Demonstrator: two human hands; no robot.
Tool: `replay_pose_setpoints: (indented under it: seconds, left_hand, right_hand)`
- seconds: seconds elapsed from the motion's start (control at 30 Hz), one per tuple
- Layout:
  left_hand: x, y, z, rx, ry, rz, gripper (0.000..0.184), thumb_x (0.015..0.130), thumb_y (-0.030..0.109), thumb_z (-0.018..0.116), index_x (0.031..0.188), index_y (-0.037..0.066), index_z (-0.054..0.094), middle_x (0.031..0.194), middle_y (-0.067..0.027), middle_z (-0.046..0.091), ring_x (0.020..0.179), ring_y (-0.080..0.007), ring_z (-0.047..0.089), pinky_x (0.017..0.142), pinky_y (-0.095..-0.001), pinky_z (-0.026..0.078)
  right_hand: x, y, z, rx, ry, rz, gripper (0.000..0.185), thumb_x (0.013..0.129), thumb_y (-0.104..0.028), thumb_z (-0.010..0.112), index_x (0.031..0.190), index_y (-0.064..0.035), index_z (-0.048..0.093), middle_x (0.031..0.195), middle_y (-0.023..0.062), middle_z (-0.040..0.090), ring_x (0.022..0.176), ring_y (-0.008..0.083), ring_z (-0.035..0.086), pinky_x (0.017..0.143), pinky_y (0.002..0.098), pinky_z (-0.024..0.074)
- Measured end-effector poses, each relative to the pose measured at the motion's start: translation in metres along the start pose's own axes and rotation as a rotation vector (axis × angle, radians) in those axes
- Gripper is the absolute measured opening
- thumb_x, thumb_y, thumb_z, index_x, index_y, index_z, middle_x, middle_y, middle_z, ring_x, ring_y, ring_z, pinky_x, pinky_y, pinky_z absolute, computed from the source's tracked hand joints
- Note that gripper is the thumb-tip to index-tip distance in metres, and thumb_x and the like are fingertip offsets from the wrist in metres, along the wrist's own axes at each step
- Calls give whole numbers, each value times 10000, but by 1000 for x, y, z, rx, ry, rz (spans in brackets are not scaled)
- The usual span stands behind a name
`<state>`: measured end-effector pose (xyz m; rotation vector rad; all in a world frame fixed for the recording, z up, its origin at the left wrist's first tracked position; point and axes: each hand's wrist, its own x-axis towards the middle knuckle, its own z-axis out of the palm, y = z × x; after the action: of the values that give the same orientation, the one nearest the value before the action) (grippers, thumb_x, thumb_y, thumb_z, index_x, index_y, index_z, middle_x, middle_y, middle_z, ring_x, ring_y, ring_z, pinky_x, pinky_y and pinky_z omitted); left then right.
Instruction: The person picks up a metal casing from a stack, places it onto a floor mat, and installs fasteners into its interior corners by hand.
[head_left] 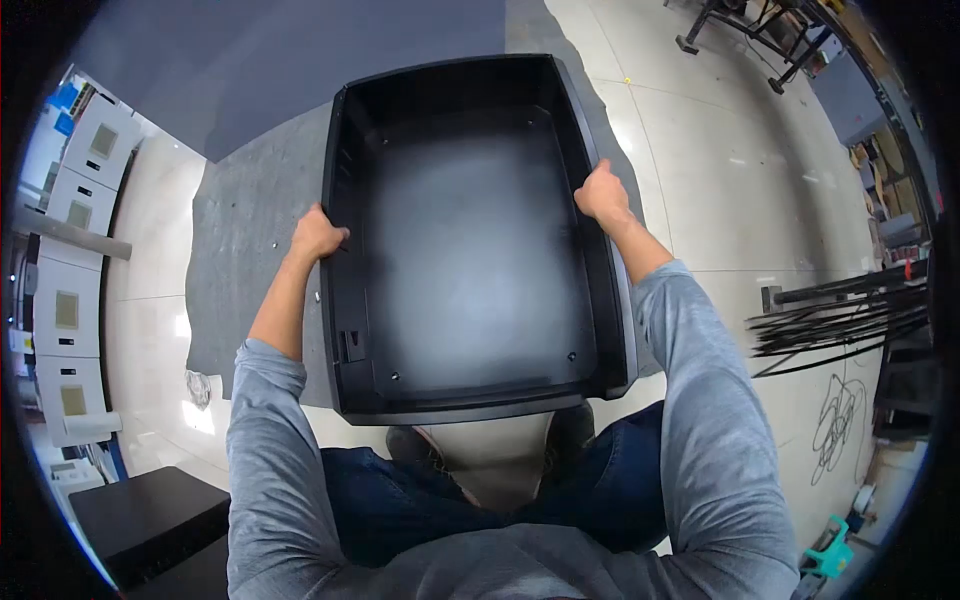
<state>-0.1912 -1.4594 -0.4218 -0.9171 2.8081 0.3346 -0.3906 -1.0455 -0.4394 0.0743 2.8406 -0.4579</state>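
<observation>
A large black open-topped metal box (470, 250) is between my two hands, its inside facing up at me. My left hand (318, 235) is closed over the left side wall, with the fingertips curling inside the rim. Over the right side wall, about level with it, my right hand (604, 194) is closed as well. Small holes show near the corners of the box floor, and a small cut-out sits on the inner left wall. Whether the box rests on the mat or is lifted off it, I cannot tell.
A grey mat (240, 260) lies on the shiny tiled floor (690, 230). Beyond the box is a big dark grey panel (330, 50). White cabinets (65, 310) line the left; thin black rods (840, 315) and a tangled wire (838, 425) are on the right. Black boxes (150, 510) stand lower left.
</observation>
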Motion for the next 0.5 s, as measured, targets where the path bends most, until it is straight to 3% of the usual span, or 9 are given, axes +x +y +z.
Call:
replay_pose_setpoints:
  seconds: [0.03, 0.13, 0.33, 0.4, 0.5]
  left_hand:
    - [-10, 4, -8, -29, -105, -66, 651, 726, 250, 748, 1223, -66, 470, 1153, -292, 612, 1110, -410, 592, 953, -436, 481]
    - [-19, 2, 3, 82, -132, -73, 651, 759, 212, 703, 1261, -76, 405, 1154, -312, 602, 1111, -418, 590, 954, -432, 483]
    - [-4, -13, 29, 98, -27, -45, 572, 808, 126, 575, 1291, -82, 348, 1154, -322, 597, 1109, -413, 594, 951, -431, 488]
    - [-7, -11, 30, 90, -41, -37, 613, 810, 142, 577, 1319, -84, 321, 1156, -318, 597, 1110, -411, 594, 952, -438, 488]
    - [-10, -11, 22, 60, -27, -20, 653, 807, 145, 580, 1348, -90, 301, 1163, -317, 596, 1114, -409, 593, 954, -437, 487]
  right_hand:
    - [-7, 0, -4, -5, -11, 0, 647, 800, -211, 588, 1337, 74, 368, 1121, 303, 620, 1068, 410, 615, 920, 463, 496]
    - [-22, 2, -12, -22, -40, 8, 675, 794, -232, 597, 1336, 96, 365, 1115, 300, 625, 1049, 399, 628, 903, 453, 507]
    - [-56, 30, -11, -111, -135, -6, 737, 781, -273, 614, 1336, 139, 359, 1104, 295, 634, 1010, 377, 652, 869, 432, 527]
    - [-39, 62, 30, -292, -74, -238, 679, 779, -210, 594, 1258, 223, 385, 989, 307, 660, 882, 376, 686, 767, 436, 550]
    - [-25, 84, 71, -262, 144, -317, 622, 774, -165, 568, 1187, 274, 412, 910, 311, 666, 814, 373, 694, 707, 434, 553]
